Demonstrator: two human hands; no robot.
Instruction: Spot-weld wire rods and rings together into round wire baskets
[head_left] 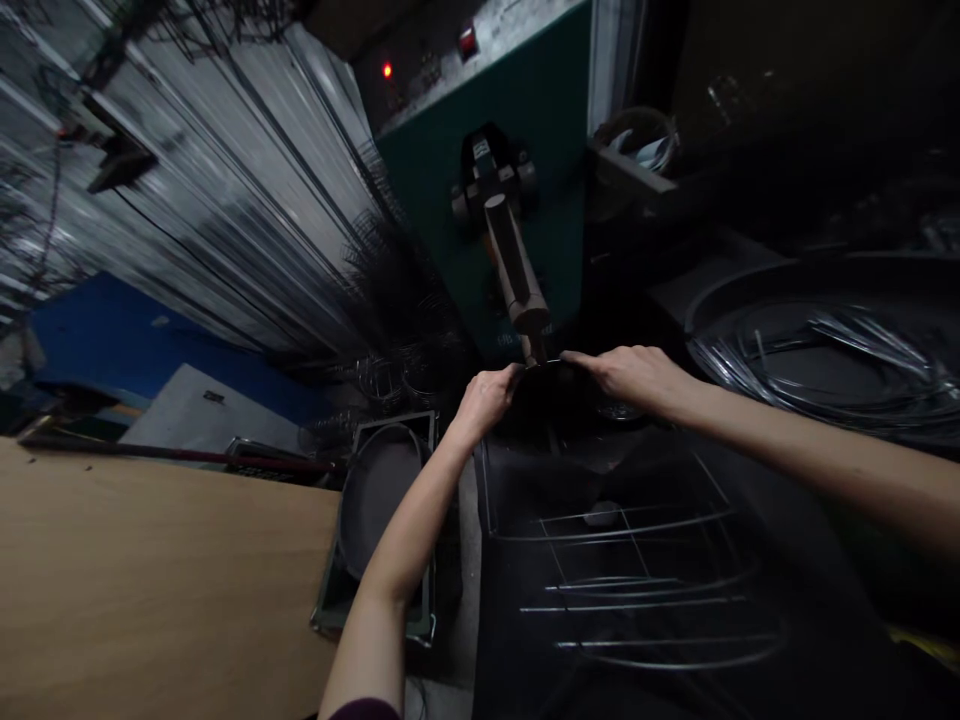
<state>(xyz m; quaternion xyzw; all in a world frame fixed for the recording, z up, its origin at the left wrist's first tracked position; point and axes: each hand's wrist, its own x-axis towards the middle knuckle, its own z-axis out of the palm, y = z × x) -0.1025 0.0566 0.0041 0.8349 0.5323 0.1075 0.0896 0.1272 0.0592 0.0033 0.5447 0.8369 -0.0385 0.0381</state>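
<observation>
Both hands meet at the tip of a spot welder's electrode arm (517, 265), which juts from a green machine (420, 190). My left hand (487, 398) is closed in a pinch on one end of a thin metal wire (544, 363). On the other side, my right hand (626, 375) pinches the opposite end, its fingers pointing left. The wire spans between them right under the electrode tip; its full shape is hidden in the dark. Below the hands, several bent wire pieces (645, 605) lie on a dark surface.
A dark round basin (787, 290) at right holds a bundle of wire rods (847, 370). Left of my forearm stands a crate with a round dark pan (382, 480). A wooden board (165, 580) fills the lower left, with long metal rods (217, 170) beyond.
</observation>
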